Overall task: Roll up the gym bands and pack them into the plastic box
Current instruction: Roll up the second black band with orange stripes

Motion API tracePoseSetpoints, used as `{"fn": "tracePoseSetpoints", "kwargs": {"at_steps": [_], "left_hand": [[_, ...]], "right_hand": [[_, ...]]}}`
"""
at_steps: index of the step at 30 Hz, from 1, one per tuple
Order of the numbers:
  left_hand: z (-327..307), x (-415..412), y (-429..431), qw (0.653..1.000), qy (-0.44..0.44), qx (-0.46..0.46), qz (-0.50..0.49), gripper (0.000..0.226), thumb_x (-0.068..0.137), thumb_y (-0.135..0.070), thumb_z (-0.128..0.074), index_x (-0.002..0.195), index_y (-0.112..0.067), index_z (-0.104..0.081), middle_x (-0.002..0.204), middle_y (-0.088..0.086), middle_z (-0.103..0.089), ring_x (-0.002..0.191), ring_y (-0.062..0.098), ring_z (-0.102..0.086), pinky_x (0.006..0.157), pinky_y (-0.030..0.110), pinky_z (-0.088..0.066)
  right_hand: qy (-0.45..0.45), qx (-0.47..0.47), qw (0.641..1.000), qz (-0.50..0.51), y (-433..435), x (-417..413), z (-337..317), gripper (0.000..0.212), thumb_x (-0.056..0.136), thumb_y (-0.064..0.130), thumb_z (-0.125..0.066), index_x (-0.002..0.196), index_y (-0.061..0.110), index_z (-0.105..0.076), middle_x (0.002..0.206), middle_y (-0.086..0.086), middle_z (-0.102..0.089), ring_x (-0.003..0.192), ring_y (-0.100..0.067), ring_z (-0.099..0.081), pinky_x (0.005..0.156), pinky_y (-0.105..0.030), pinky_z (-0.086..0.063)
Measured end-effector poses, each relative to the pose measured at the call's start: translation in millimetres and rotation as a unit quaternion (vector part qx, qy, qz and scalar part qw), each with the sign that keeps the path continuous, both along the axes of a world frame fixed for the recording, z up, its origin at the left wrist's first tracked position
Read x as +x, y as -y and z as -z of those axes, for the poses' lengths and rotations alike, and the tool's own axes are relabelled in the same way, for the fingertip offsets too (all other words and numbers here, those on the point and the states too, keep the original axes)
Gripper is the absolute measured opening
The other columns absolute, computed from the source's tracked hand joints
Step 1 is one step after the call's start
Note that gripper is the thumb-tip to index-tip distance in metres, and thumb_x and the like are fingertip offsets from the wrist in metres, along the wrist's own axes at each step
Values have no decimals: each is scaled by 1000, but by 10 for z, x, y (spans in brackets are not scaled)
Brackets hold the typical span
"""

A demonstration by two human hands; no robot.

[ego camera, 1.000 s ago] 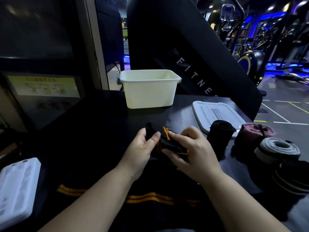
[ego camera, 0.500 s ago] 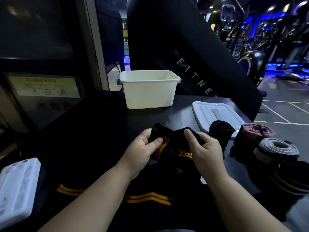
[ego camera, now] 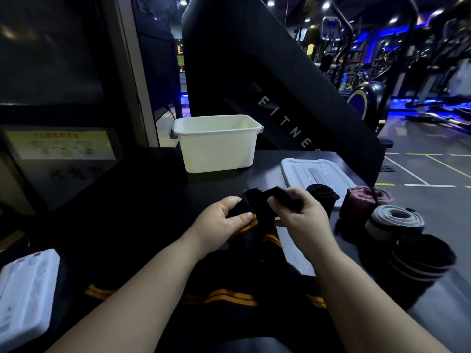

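Note:
A black gym band with orange stripes [ego camera: 257, 220] is held above the dark table, its loose length trailing toward me across the near edge. My left hand [ego camera: 224, 220] pinches its left side. My right hand [ego camera: 298, 217] grips its upper end, folded over. The white plastic box [ego camera: 216, 146] stands open behind them, apart from both hands. To the right lie rolled bands: a black one [ego camera: 322, 197], a maroon one [ego camera: 364, 200], a grey one [ego camera: 395, 220] and a black striped one [ego camera: 423, 258].
The box's white lid [ego camera: 313, 171] lies flat at the right, partly under the black roll. Another white lid or tray [ego camera: 25, 291] sits at the near left edge. A black slanted gym machine panel [ego camera: 267, 80] rises behind the table.
The band's end has been turned: the orange mark on top is gone and black fabric now folds over my right fingers. My right hand rose a little and shifted right.

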State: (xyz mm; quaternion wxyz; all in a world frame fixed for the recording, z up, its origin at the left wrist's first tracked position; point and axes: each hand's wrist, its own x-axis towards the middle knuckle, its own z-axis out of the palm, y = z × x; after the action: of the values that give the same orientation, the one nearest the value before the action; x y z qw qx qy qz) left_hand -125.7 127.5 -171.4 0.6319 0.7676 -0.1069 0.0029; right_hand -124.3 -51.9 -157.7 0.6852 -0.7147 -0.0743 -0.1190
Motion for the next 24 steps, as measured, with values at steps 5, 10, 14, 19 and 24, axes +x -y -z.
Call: {"fn": "tracePoseSetpoints", "kwargs": {"at_steps": [5, 10, 14, 19, 24], "left_hand": [[-82, 61, 17, 993, 19, 96, -72, 13, 87, -28, -72, 96, -26, -63, 93, -3, -69, 88, 15, -65, 81, 30, -52], [50, 35, 69, 993, -94, 72, -30, 36, 76, -48, -77, 102, -27, -64, 101, 3, -72, 92, 21, -71, 87, 40, -57], [103, 14, 103, 989, -145, 11, 9, 36, 80, -34, -78, 107, -15, -65, 101, 12, -73, 94, 31, -71, 88, 46, -55], [49, 27, 239, 993, -100, -65, -3, 14, 88, -20, -69, 78, -12, -61, 73, 10, -63, 66, 22, -61, 65, 32, -51], [-171, 153, 233, 999, -7, 50, -21, 19, 90, -19, -68, 74, -18, -57, 62, -3, -56, 56, 10, -52, 55, 22, -43]], "right_hand": [[-44, 96, 992, 64, 264, 54, -131, 14, 94, 13, -61, 102, 24, -55, 101, -12, -63, 80, -26, -67, 50, -29, -54], [-55, 68, 992, 87, 551, 42, -64, 24, 92, 13, -60, 100, 36, -61, 109, -7, -63, 94, -32, -67, 60, -47, -59], [-54, 19, 990, 132, 695, -66, -18, 20, 85, 19, -60, 97, 35, -62, 100, -3, -67, 94, -28, -67, 72, -47, -58], [-57, -87, 984, 142, 776, -165, 78, 15, 90, 17, -61, 91, 32, -57, 88, 0, -65, 87, -25, -66, 77, -46, -58], [-65, -135, 980, 131, 815, -222, 104, 18, 85, 13, -71, 96, 17, -57, 82, 1, -62, 66, -14, -64, 63, -32, -59]]}}
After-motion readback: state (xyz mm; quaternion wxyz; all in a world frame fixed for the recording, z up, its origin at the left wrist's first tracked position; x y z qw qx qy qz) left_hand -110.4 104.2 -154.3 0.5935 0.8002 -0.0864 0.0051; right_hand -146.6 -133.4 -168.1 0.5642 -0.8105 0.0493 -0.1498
